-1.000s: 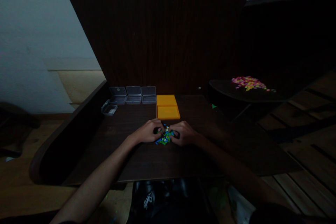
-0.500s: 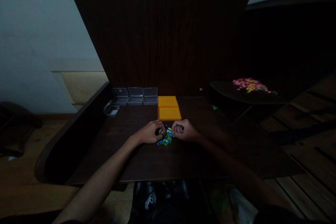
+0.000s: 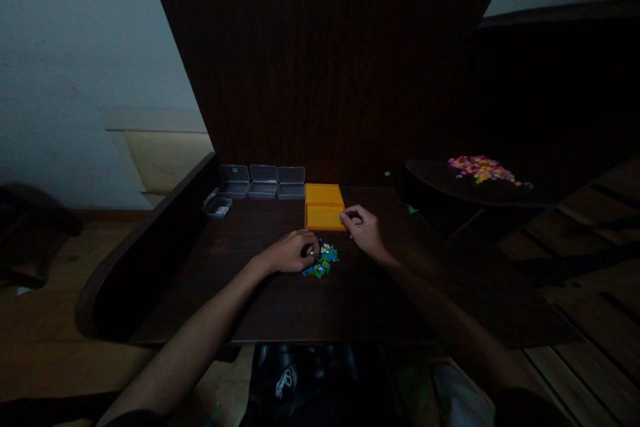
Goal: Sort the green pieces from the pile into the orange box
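A small heap of green, blue and pale pieces lies on the dark table in front of me. My left hand rests at the heap's left side, fingers curled in a pinch over its edge; what is between the fingertips is hidden. My right hand is at the right front corner of the open yellow box, pinching a tiny green piece by the box's right rim. No pieces can be made out inside the box.
Three clear plastic boxes stand with lids up left of the yellow box. A smaller clear box sits before them. Pink and yellow pieces are piled on a dark shelf at the right. A raised side board bounds the table's left.
My right hand has moved from the heap up and right to the yellow box's edge, with a green piece in its fingertips. My left hand has stayed by the heap. The view has shifted slightly.
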